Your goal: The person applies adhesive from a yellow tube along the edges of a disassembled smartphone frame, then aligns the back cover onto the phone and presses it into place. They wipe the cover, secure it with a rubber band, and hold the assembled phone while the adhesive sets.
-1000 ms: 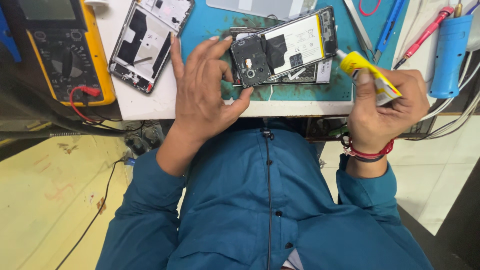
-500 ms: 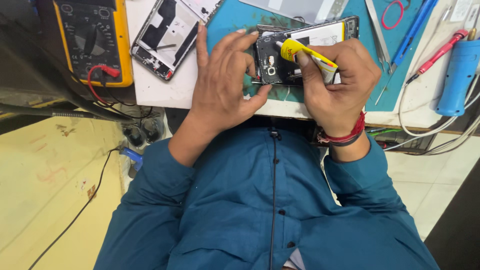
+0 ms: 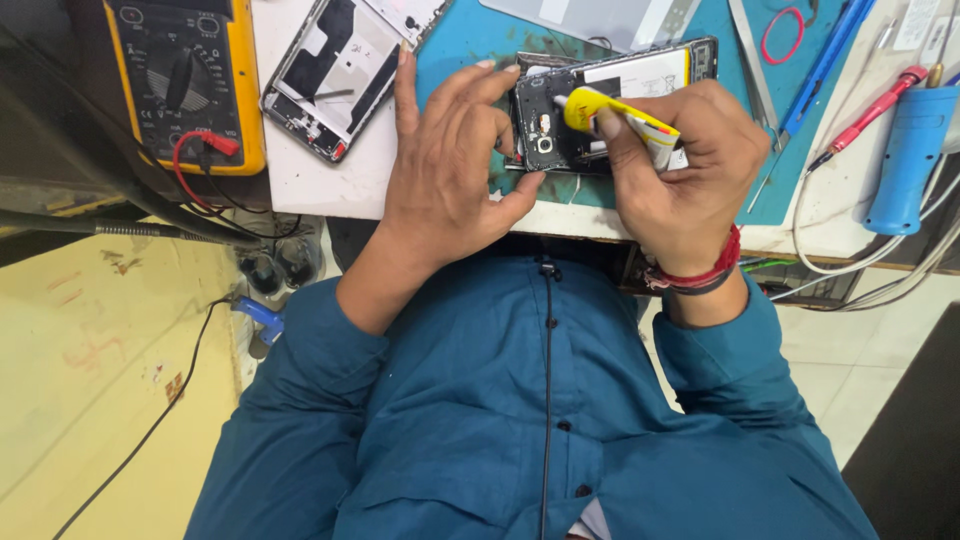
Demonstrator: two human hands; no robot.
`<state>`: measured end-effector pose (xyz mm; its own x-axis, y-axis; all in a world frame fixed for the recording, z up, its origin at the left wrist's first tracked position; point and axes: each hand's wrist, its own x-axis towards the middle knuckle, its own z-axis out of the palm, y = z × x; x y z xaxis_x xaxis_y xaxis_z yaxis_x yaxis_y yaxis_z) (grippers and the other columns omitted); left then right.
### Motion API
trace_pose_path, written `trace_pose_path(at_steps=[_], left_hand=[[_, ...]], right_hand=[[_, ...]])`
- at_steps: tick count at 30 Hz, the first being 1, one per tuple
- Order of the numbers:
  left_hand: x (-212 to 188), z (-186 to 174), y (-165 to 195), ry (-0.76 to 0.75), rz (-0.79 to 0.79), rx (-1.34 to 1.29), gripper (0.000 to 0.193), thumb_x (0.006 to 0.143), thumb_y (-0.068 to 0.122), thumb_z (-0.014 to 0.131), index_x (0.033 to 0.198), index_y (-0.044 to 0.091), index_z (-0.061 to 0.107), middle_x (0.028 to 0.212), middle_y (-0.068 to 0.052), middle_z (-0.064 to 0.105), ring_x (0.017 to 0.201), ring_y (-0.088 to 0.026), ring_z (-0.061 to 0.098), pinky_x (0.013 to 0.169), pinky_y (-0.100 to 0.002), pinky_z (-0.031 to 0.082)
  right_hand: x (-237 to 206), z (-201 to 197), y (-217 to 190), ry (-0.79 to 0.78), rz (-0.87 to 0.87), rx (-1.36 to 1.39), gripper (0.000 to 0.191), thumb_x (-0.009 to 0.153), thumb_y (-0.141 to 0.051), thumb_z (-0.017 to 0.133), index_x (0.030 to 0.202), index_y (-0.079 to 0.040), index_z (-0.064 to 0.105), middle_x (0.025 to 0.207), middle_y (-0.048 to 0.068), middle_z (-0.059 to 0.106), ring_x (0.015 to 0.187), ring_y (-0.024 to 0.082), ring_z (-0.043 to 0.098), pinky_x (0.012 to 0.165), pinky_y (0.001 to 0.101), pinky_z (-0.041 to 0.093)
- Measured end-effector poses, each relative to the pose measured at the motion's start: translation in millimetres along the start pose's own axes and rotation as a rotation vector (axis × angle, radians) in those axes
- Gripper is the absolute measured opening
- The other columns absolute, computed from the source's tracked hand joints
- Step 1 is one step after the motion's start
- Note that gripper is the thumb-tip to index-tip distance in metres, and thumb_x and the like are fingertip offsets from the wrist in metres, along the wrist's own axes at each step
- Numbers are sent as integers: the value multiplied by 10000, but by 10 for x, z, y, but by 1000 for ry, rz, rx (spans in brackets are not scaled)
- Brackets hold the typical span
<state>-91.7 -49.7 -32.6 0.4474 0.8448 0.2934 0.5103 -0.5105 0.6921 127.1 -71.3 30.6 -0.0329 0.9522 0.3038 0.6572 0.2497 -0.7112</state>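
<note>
You have a yellow multimeter (image 3: 185,80) at the tabletop's (image 3: 310,185) left edge, a second opened phone frame (image 3: 340,70) just beside it, tweezers (image 3: 752,75) and a blue pen (image 3: 825,65) toward the right, and a blue soldering tool (image 3: 910,150) at the right edge.

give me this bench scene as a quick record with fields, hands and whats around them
left hand: left hand steadies the edge of the opened phone on the teal mat
right hand: right hand grips a yellow-capped tube, its tip over the phone's dark inner part
wrist: red band
left of mat: phone frame, yellow meter
right of mat: blue tool, red screwdriver, tweezers
clothing: blue shirt
</note>
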Motion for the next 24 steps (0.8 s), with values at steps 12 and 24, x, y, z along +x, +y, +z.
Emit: trace_pose_path(at_steps=[12,24], left_hand=[[-15,11,4,-7,-6,-6,456,874,257,867,1042,90,477,1443,-152,596,1440,-338,482,1268,-643,9],[-22,25,8,-4,0,-4,459,885,271,872,1045,87,482,1434,-149,599,1447,-339,472,1266,-646,10]], right_hand=[[-9,-44,20,12,-10,-21,125,1014,7,841,1058,30,726,899,132,632,813,231,633,670,303,452],[-112,-62,56,-13,30,5,115,1031,16,850,1034,33,736,865,112,626,772,200,617,675,286,441]])
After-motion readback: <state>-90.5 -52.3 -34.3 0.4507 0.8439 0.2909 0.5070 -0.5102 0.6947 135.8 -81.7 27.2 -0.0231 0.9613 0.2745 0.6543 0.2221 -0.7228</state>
